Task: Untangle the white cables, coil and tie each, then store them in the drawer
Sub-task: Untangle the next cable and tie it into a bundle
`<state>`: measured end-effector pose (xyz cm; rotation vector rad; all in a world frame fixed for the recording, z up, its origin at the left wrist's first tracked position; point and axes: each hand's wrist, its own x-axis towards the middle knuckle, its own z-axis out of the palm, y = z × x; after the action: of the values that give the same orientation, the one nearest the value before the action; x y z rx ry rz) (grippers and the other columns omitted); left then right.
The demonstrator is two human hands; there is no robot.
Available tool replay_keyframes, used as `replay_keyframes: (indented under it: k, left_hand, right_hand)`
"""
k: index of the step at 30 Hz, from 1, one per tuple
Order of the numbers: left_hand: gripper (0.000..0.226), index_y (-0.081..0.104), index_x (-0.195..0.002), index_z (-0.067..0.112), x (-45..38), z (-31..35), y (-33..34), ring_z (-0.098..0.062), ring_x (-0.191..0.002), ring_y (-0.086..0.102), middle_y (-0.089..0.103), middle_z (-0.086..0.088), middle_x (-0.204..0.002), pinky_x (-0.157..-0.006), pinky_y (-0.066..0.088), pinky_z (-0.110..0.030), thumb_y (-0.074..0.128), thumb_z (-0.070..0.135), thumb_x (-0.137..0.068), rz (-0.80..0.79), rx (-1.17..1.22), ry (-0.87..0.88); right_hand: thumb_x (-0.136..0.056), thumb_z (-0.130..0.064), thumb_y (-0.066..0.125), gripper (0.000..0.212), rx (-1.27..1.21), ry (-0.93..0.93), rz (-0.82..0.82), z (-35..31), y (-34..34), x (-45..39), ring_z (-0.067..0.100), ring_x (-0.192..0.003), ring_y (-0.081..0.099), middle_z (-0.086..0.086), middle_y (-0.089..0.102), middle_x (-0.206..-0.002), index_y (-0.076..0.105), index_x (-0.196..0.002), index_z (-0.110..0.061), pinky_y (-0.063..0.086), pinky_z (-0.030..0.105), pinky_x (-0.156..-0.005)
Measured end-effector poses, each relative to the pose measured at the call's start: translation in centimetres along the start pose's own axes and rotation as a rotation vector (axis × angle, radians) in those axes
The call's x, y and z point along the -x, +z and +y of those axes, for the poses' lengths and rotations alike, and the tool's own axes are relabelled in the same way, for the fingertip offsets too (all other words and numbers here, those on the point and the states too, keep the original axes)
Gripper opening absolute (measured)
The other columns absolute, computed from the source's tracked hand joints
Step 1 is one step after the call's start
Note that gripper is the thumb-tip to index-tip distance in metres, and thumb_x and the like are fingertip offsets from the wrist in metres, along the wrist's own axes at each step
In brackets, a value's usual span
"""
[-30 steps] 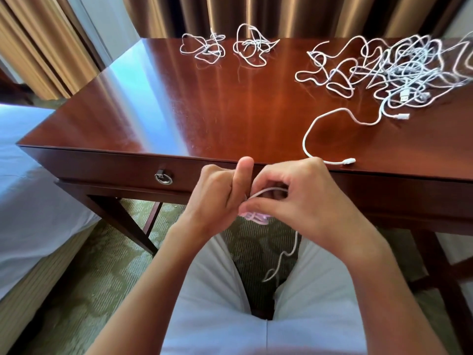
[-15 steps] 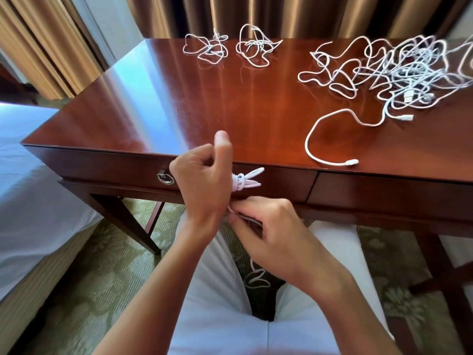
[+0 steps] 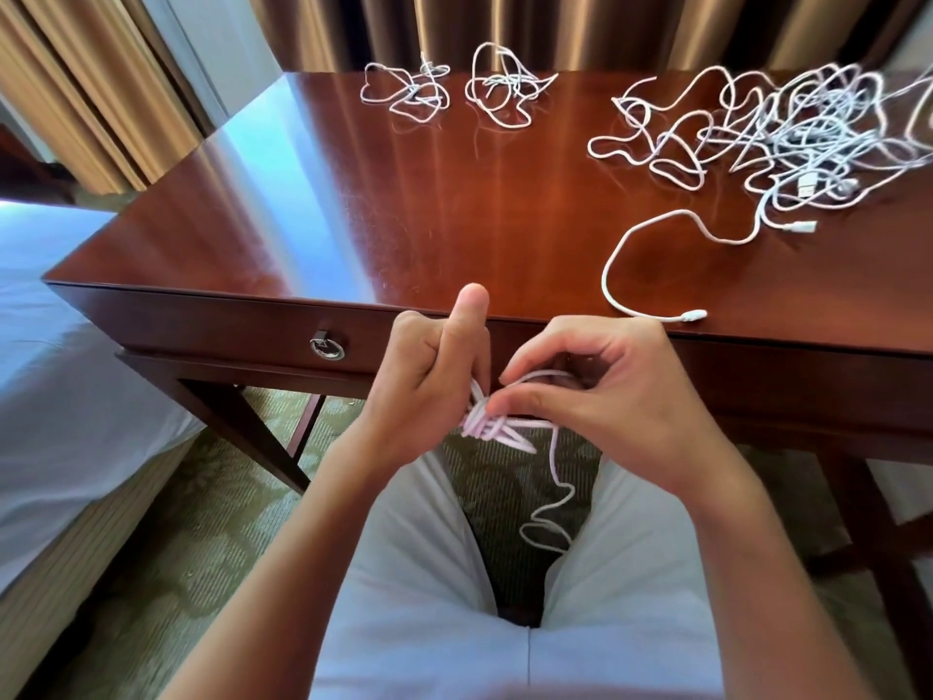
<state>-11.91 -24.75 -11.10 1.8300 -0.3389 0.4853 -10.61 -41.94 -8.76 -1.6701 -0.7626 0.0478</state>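
In front of the desk edge, my left hand (image 3: 429, 381) grips a small coil of white cable (image 3: 497, 429), thumb pointing up. My right hand (image 3: 601, 391) pinches the same cable just beside the coil, a loop arching under its fingers. The cable's loose tail (image 3: 553, 517) hangs down between my knees. A big tangle of white cables (image 3: 787, 138) lies on the desk's right side, one strand (image 3: 613, 265) running to the front edge. Two small tied cable bundles (image 3: 409, 90) (image 3: 505, 85) rest at the desk's back. The shut drawer (image 3: 212, 325) carries a ring pull (image 3: 327, 346).
The dark wooden desk (image 3: 404, 204) has a glossy top. A bed with white sheets (image 3: 65, 396) stands close on the left. Brown curtains (image 3: 555, 22) hang behind the desk. Patterned carpet lies under my legs.
My left hand dropped from in front of the drawer with the coil. My right hand rose from below and now pinches the cable beside the coil, making a new loop.
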Motion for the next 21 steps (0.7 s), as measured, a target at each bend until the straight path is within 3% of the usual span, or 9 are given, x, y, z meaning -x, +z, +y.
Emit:
replay_keyframes:
  k: [2,5,8,10,12,14,17,21]
  left_hand:
    - [0.074,0.045,-0.037,0.011,0.1,0.7,0.2,-0.003,-0.037,0.033,0.039,0.007,-0.036,-0.046,0.028,-0.016,0.03,0.027,-0.107,0.019,0.113,-0.077]
    - [0.071,0.041,-0.039,0.003,0.1,1.2,0.9,-0.004,-0.037,0.031,0.037,0.008,-0.035,-0.044,0.026,-0.017,0.031,0.026,-0.105,0.229,0.172,-0.122]
    - [0.067,0.046,-0.039,0.002,-0.3,1.6,1.2,-0.002,-0.034,0.033,0.04,0.004,-0.034,-0.046,0.027,-0.016,0.035,0.016,-0.104,0.448,0.058,-0.036]
    - [0.067,0.049,-0.039,0.0,-0.6,1.7,1.1,-0.007,-0.031,0.037,0.042,-0.005,-0.034,-0.044,0.03,-0.021,0.038,0.016,-0.104,0.565,-0.028,0.012]
    - [0.069,0.04,-0.04,-0.005,-1.0,1.6,0.7,-0.02,-0.03,0.035,0.036,-0.014,-0.034,-0.042,0.03,-0.035,0.041,0.022,-0.103,0.625,-0.155,0.047]
    - [0.064,0.026,-0.044,0.004,-1.3,1.4,0.1,-0.022,-0.037,0.022,0.019,-0.008,-0.037,-0.042,0.022,-0.034,0.046,0.022,-0.102,0.611,-0.336,0.123]
    - [0.058,0.023,-0.05,0.016,-1.6,0.6,-0.6,-0.018,-0.047,0.018,0.011,0.008,-0.047,-0.045,0.013,-0.023,0.049,0.019,-0.102,0.475,-0.501,0.23]
    - [0.067,0.044,-0.043,-0.003,-1.0,-0.7,-0.9,-0.023,-0.033,0.04,0.041,-0.006,-0.035,-0.042,0.029,-0.031,0.04,0.024,-0.105,0.317,-0.458,0.209]
  right_hand:
    - [-0.07,-0.019,0.086,0.016,-0.172,0.027,0.033,0.7,0.6,-0.1,0.009,-0.068,0.066,0.001,0.075,-0.076,0.077,-0.08,-0.01,0.051,0.022,-0.066]
    - [-0.082,-0.012,0.077,0.005,-0.23,0.052,0.121,1.8,2.1,0.1,0.004,-0.071,0.068,-0.004,0.076,-0.079,0.077,-0.086,-0.016,0.051,0.018,-0.067]
    - [-0.092,0.003,0.067,0.03,-0.101,0.057,0.17,2.7,3.7,0.9,-0.001,-0.071,0.066,-0.014,0.075,-0.082,0.076,-0.089,-0.026,0.048,0.014,-0.064]
    - [-0.096,-0.009,0.067,0.024,0.065,0.058,0.14,3.0,4.5,1.5,0.001,-0.072,0.067,-0.023,0.071,-0.08,0.078,-0.093,-0.03,0.051,0.02,-0.065]
    - [-0.099,-0.024,0.066,0.013,0.164,0.121,0.046,2.7,4.9,2.1,0.003,-0.066,0.065,-0.026,0.065,-0.07,0.079,-0.096,-0.024,0.052,0.025,-0.063]
    - [-0.1,-0.027,0.064,0.017,0.246,0.097,0.003,1.9,4.7,2.5,0.002,-0.066,0.062,-0.022,0.065,-0.069,0.077,-0.094,-0.019,0.047,0.022,-0.061]
    - [-0.098,-0.026,0.064,0.016,0.361,-0.027,0.017,0.6,3.4,2.1,0.005,-0.068,0.06,-0.013,0.064,-0.073,0.075,-0.089,-0.018,0.043,0.022,-0.062]
    - [-0.093,-0.022,0.073,0.009,0.374,-0.118,0.071,0.0,1.1,0.7,0.01,-0.061,0.048,-0.01,0.05,-0.067,0.076,-0.088,-0.016,0.034,0.015,-0.062]
